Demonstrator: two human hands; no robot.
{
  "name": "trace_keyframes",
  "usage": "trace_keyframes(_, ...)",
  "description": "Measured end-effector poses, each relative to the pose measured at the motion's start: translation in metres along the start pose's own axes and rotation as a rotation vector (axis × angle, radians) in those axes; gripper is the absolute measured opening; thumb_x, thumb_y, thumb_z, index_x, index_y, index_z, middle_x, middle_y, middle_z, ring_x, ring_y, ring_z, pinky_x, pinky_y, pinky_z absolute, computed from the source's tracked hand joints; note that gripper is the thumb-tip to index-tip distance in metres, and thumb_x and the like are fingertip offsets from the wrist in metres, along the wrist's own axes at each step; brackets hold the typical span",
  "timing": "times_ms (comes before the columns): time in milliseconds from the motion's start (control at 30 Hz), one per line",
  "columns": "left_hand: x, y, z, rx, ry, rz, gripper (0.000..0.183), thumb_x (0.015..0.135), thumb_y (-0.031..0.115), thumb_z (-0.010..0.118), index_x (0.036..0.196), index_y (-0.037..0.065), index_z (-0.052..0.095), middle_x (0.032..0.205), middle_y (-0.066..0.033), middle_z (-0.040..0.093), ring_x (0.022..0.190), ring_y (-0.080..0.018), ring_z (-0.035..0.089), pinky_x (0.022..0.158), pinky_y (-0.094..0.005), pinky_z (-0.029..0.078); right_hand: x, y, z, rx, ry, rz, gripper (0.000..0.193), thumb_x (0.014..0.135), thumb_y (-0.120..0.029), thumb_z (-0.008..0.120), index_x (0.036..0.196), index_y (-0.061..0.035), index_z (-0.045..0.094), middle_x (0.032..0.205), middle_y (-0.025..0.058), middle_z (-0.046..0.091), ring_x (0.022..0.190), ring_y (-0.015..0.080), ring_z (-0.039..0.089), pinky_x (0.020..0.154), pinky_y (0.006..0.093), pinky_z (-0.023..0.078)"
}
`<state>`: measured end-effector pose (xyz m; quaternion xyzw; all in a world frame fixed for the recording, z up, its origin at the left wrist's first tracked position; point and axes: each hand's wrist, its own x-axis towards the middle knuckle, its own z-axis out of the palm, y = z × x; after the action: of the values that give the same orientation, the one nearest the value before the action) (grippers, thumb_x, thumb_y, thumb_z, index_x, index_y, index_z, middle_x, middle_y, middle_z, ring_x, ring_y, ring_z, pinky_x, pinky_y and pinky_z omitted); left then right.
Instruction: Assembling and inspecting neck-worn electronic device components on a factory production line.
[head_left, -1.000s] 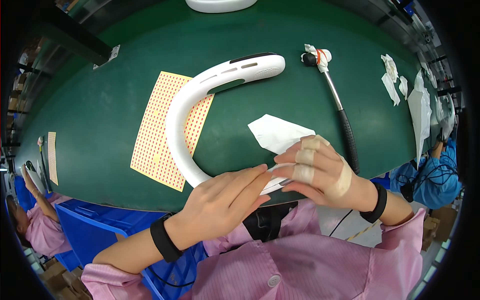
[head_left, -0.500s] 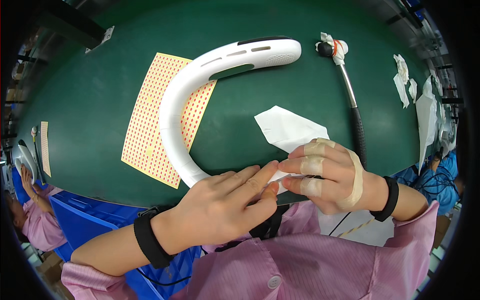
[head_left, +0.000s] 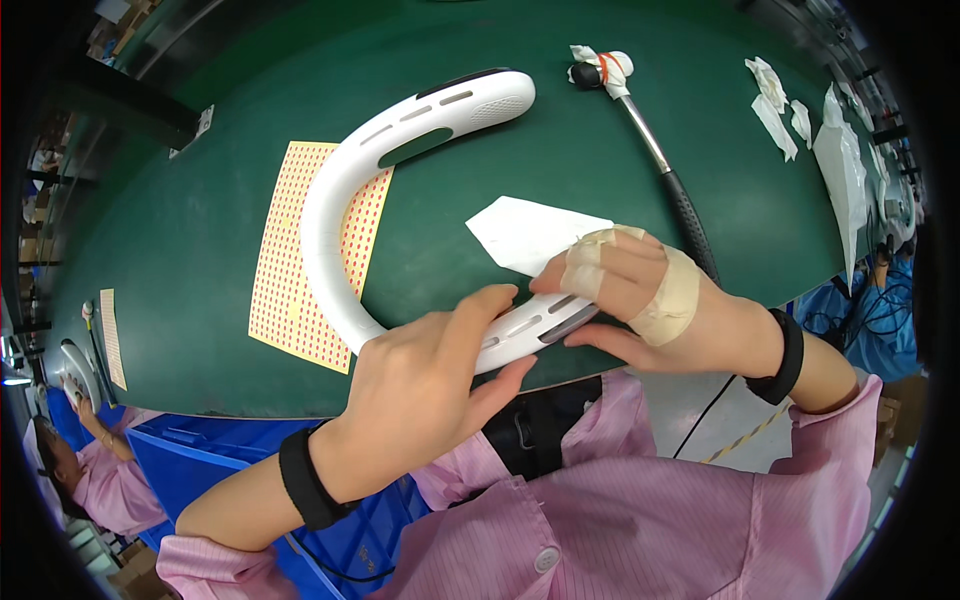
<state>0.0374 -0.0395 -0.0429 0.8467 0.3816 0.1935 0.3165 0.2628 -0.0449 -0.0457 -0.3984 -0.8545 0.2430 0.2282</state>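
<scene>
A white U-shaped neck fan (head_left: 322,225) lies on the green table, its curve to the left and one arm at the far side. My left hand (head_left: 420,375) grips the near arm, thumb on the near side and fingers over the far side. Further along, my right hand (head_left: 665,295), with beige tape round its fingers and palm, pinches the tip of that arm between thumb and fingers. Slots and a dark strip show on the arm between my hands. A folded white sheet (head_left: 530,235) lies just beyond, partly hidden by my right hand.
A yellow sheet of red dot stickers (head_left: 275,280) lies partly under the fan. A hammer (head_left: 660,150) with a cloth-wrapped head rests at the right, with white scraps (head_left: 772,110) beyond it. Blue crates (head_left: 215,460) stand below the table edge; another person (head_left: 105,465) sits far left.
My hands have moved apart along the near arm, uncovering its slots and dark strip. The whole view has shifted, so the hammer and fan appear further left.
</scene>
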Motion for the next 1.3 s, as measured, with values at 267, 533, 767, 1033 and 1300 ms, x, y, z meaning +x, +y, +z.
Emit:
trace_keyframes(267, 0.006, -0.006, 0.008, 0.015, 0.144, 0.217, 0.034, 0.069, 0.009, 0.073, 0.099, -0.004, 0.062, 0.082, -0.0141, 0.066, 0.061, -0.0247, 0.060, 0.053, -0.0310, 0.048, -0.002, -0.004, 0.010, -0.143, 0.056, -0.046, 0.041, 0.065, -0.013, 0.072, 0.103, -0.0054, 0.059, 0.098, 0.0041, 0.059, 0.091, 0.0210, 0.055, 0.083, 0.0332, 0.043)
trace_keyframes(533, 0.008, -0.003, -0.001, 0.078, 0.114, 0.286, 0.032, 0.072, 0.013, 0.071, 0.099, -0.001, 0.063, 0.075, -0.0117, 0.064, 0.060, -0.0227, 0.059, 0.051, -0.0305, 0.047, -0.006, -0.005, 0.001, -0.070, 0.108, -0.096, 0.049, 0.065, -0.014, 0.075, 0.110, -0.0065, 0.057, 0.100, 0.0058, 0.058, 0.091, 0.0239, 0.055, 0.080, 0.0347, 0.043)
trace_keyframes(767, -0.002, 0.028, -0.057, -0.422, 0.189, -0.064, 0.029, 0.080, 0.011, 0.066, 0.106, -0.003, 0.062, 0.081, -0.0120, 0.066, 0.067, -0.0118, 0.061, 0.060, -0.0227, 0.047, 0.016, -0.060, -0.017, 0.966, 0.418, 0.133, 0.064, 0.078, 0.002, 0.063, 0.134, -0.0038, 0.032, 0.119, 0.0107, 0.046, 0.107, 0.0175, 0.051, 0.088, 0.0306, 0.044)
trace_keyframes(1033, -0.011, 0.036, -0.052, -0.397, 0.494, -0.118, 0.026, 0.084, 0.018, 0.064, 0.100, -0.003, 0.061, 0.079, -0.0060, 0.065, 0.068, -0.0074, 0.057, 0.062, -0.0213, 0.046, 0.042, -0.083, 0.003, 1.251, 0.481, 0.041, 0.069, 0.081, 0.007, 0.056, 0.139, -0.0037, 0.020, 0.128, 0.0111, 0.040, 0.116, 0.0176, 0.044, 0.097, 0.0309, 0.037)
trace_keyframes(1300, -0.039, 0.044, -0.068, -0.889, 0.837, -0.196, 0.054, 0.097, 0.042, 0.029, 0.091, -0.005, 0.054, 0.070, -0.0139, 0.060, 0.050, -0.0170, 0.058, 0.044, -0.0261, 0.046, 0.029, -0.084, 0.007, 0.288, 0.650, -0.079, 0.063, 0.079, 0.001, 0.057, 0.136, -0.0005, 0.032, 0.134, 0.0174, 0.041, 0.122, 0.0298, 0.042, 0.103, 0.0384, 0.030)
